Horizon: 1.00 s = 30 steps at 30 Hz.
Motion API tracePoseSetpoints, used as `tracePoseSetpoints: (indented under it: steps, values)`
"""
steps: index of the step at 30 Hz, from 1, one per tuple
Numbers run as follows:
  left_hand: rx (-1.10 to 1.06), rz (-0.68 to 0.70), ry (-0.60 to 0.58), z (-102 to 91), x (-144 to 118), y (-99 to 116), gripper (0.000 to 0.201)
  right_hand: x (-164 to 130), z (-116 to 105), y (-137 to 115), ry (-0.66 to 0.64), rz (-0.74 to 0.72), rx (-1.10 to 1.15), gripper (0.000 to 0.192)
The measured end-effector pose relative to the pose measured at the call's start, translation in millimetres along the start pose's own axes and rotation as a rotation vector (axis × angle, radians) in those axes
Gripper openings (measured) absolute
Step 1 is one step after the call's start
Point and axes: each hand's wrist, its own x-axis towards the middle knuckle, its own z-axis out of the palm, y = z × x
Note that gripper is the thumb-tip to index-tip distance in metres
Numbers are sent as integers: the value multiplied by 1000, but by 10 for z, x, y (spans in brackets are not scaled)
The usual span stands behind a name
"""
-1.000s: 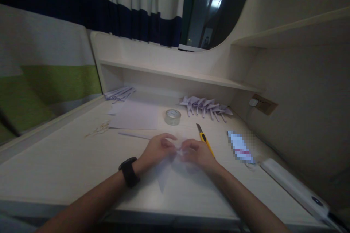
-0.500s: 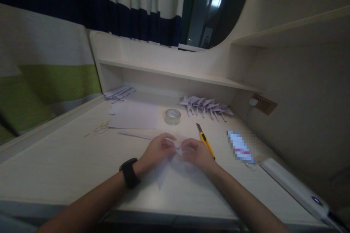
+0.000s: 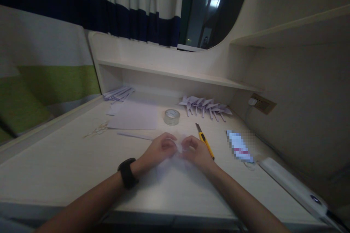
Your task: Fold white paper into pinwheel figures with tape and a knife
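Observation:
Over the front middle of the desk, my left hand (image 3: pixel 162 148) and my right hand (image 3: pixel 195 151) almost meet, fingers curled. Both pinch a white paper pinwheel (image 3: pixel 179 148), whose folded centre shows between the fingertips; its outer parts are blurred and partly covered by the hands. A thin rolled paper stick (image 3: pixel 133 136) lies just beyond my left hand. Close by my right hand rests a yellow utility knife (image 3: pixel 205 141) with its blade out. A roll of clear tape (image 3: pixel 172 117) lies behind the hands.
Finished paper pinwheels (image 3: pixel 205 105) lie in a row at the back right. Paper sheets (image 3: pixel 133 114), several paper sticks (image 3: pixel 119 94) and thin twisted pieces (image 3: pixel 97 129) are on the left. To the right are a blurred-out packet (image 3: pixel 240 147) and a long white lamp-like bar (image 3: pixel 292 184).
Both hands stay in nearly the same place, still pinching the paper. The paper between them has turned slightly, and its pointed lower corner is less distinct now.

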Motion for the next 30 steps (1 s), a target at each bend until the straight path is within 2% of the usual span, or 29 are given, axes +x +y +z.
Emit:
tracePoseSetpoints:
  steps: [9,14,17,22,27,30]
  values:
    - [-40,-21,24,41,20,7,46,-23,20,31,14,-56,-61,41]
    - [11,-8,28,1,29,-34,49,-50,-12,-24,63,-219,-288,49]
    - [99,32,-53,-52,31,-24,50,-53,-70,-97,37,-324,-390,52]
    - [428,110,-165,-70,52,195,42,-70,-135,-212,-186,-328,-408,42]
    - [558,121,-304,-13,131,450,49,-108,-180,-304,-199,-408,-542,44]
    - [614,123,-373,12,196,520,50,-113,-210,-314,-220,-417,-587,37]
